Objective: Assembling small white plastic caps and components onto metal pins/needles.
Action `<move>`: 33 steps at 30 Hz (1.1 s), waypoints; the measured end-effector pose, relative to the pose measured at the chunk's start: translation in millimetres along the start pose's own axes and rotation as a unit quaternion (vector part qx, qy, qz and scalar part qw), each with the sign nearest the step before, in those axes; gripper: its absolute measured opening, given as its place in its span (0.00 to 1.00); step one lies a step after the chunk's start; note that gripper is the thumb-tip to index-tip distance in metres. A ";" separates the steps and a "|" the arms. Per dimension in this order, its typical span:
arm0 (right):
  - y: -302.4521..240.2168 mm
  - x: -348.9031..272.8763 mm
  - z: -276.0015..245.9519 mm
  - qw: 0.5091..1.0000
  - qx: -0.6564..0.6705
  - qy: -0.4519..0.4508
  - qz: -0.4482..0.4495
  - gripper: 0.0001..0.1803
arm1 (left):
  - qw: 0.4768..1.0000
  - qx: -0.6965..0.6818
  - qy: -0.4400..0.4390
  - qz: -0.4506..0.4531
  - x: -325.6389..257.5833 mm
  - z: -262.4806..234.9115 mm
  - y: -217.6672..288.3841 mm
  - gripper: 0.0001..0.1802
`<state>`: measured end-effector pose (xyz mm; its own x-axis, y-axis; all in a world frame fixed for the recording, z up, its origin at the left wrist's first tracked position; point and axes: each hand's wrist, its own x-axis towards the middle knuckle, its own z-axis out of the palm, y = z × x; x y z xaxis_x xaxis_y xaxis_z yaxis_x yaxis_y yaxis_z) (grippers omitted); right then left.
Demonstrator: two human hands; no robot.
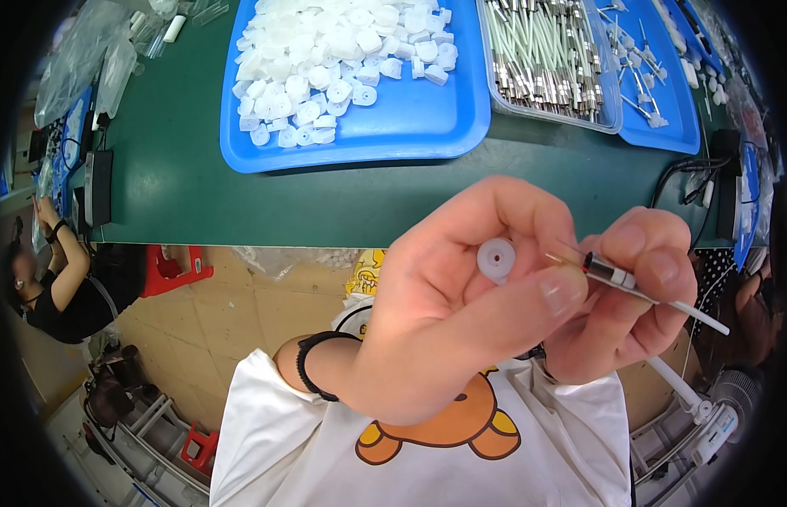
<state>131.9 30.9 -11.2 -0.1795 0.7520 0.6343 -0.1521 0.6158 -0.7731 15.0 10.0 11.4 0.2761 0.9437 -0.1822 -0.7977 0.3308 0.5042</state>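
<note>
My left hand (444,296), with a black band at its wrist, is closed loosely around a small round translucent-white plastic piece (496,259) with a hole in its middle. The piece rests inside the curled fingers. My right hand (634,291) pinches a slim part with a black-and-silver barrel (609,272) and a white tube (702,318) sticking out to the right. Thin wires (566,258) reach from the barrel's left end to my left thumb and fingertips. Whether the left fingertips grip those wires I cannot make out. Both hands are held up in front of the green table's near edge.
A blue tray (360,156) of many white plastic pieces lies on the green table (165,194). Beside it are a clear box (554,118) of slim barrel parts and another blue tray (677,135). Black cables (694,169) lie at right. A person (60,279) sits at far left.
</note>
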 end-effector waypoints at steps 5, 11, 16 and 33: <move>0.1 2.7 -1.4 1.000 -0.007 -0.017 -0.009 0.10 | 0.999 0.012 0.011 -0.030 -0.6 0.7 3.3 0.08; 1.8 2.9 -9.0 0.999 -0.030 -0.021 -0.009 0.12 | 0.998 0.067 -0.001 -0.018 -1.2 -0.1 2.1 0.13; -3.0 0.1 -8.8 0.999 -0.009 0.025 0.032 0.15 | 0.997 0.065 -0.034 -0.012 -0.9 -10.0 10.7 0.29; -13.5 3.8 -17.1 0.995 0.012 -0.096 -0.005 0.14 | 0.986 0.131 -0.022 0.105 -4.3 -16.2 4.4 0.19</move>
<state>149.9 29.5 1.6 -0.3593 0.6855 0.6332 -0.1774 0.6159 -0.7675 1.6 7.3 0.7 0.1481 0.9888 -0.0161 -0.6752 0.1130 0.7289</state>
